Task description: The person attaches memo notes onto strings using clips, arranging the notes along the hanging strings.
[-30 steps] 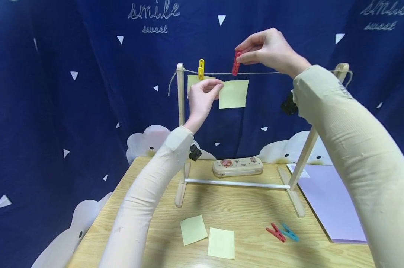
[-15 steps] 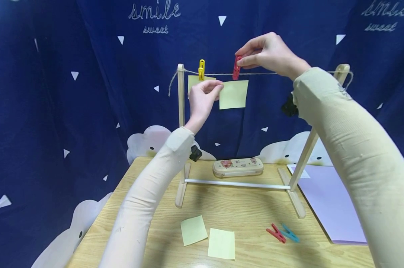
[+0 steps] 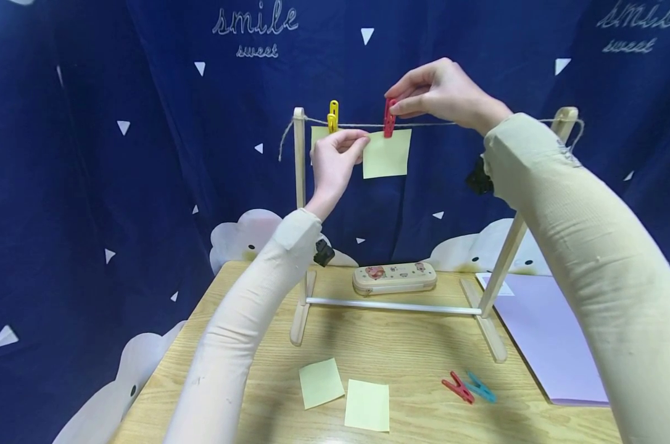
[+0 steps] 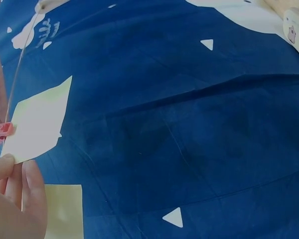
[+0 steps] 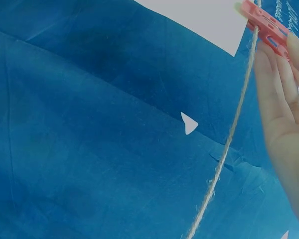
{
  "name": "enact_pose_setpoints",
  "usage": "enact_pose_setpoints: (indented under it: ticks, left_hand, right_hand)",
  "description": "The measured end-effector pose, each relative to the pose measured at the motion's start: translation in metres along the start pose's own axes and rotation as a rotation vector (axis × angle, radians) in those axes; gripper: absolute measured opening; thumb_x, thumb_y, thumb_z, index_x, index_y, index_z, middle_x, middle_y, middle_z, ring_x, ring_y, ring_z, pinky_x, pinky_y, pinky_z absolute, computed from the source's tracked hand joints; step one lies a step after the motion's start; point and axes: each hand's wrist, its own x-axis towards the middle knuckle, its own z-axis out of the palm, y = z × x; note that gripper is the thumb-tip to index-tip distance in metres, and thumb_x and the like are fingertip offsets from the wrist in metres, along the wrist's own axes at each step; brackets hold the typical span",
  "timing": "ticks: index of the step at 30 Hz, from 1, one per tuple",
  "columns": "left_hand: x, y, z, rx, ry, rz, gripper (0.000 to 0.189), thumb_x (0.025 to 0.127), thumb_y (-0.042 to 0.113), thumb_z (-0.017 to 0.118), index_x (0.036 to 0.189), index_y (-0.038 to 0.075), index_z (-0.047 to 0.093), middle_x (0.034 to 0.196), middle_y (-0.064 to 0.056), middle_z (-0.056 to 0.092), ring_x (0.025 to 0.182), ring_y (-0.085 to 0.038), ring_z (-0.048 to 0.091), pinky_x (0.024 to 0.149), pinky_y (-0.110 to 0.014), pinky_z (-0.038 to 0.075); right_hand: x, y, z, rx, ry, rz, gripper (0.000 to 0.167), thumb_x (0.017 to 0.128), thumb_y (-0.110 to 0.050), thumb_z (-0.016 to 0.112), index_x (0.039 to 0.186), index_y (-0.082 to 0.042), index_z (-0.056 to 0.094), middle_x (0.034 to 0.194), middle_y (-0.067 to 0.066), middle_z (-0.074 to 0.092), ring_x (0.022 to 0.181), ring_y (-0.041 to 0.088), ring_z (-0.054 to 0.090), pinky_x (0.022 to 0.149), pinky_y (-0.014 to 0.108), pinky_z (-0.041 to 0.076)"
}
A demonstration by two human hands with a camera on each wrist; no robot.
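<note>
In the head view my left hand (image 3: 335,160) pinches the left top corner of a yellow sticky note (image 3: 387,155) just below a string (image 3: 429,124). My right hand (image 3: 446,94) holds a red clothespin (image 3: 389,118) by its upper end. Its lower tip overlaps the string and the note's top edge. The right wrist view shows the red clothespin (image 5: 267,29) across the string (image 5: 230,134), its tip at the note's edge. Left of this, a yellow clothespin (image 3: 332,117) sits on the string over another sticky note (image 3: 319,137), partly hidden by my left hand.
The string runs between two wooden posts (image 3: 300,166) joined low by a white rod (image 3: 393,304). On the table (image 3: 418,394) lie two sticky notes (image 3: 366,404), a red clothespin (image 3: 458,387) and a blue clothespin (image 3: 481,387). A pencil case (image 3: 394,277) stands behind; a purple folder (image 3: 551,339) lies right.
My right hand has come down with the red clothespin, from above the note until the tip overlaps its top edge. The left hand and the note have barely moved.
</note>
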Motion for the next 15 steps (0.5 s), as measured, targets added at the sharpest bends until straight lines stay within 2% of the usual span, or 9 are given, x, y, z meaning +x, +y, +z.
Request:
enact_pose_setpoints:
  ticks: [4, 9, 15]
  left_hand:
    - [-0.0002, 0.0001, 0.0004, -0.01, -0.003, 0.002, 0.017, 0.091, 0.012, 0.072, 0.102, 0.0, 0.076, 0.099, -0.017, 0.077, 0.071, -0.005, 0.069, 0.07, -0.02, 0.061]
    - [-0.0005, 0.0, 0.0003, -0.019, -0.003, 0.002, 0.017, 0.091, 0.012, 0.071, 0.102, -0.001, 0.076, 0.1, -0.017, 0.077, 0.071, -0.004, 0.068, 0.072, -0.026, 0.062]
    - [0.0002, -0.0002, -0.0006, -0.005, 0.008, 0.007, 0.017, 0.09, 0.012, 0.073, 0.101, 0.0, 0.076, 0.098, -0.017, 0.077, 0.067, 0.0, 0.065, 0.07, -0.023, 0.061]
  right_hand:
    - [0.0002, 0.0006, 0.0009, -0.012, -0.008, -0.002, 0.039, 0.091, -0.026, 0.072, 0.123, -0.005, 0.068, 0.102, -0.006, 0.071, 0.09, 0.002, 0.069, 0.091, 0.017, 0.055]
    - [-0.0005, 0.001, 0.0032, -0.07, -0.015, -0.01, 0.042, 0.092, -0.031, 0.07, 0.126, -0.007, 0.067, 0.11, -0.001, 0.071, 0.095, 0.004, 0.067, 0.098, 0.026, 0.054]
    - [-0.0013, -0.0002, 0.0044, -0.106, -0.008, -0.009, 0.043, 0.092, -0.034, 0.069, 0.127, -0.009, 0.066, 0.114, 0.002, 0.071, 0.097, 0.006, 0.066, 0.102, 0.031, 0.053]
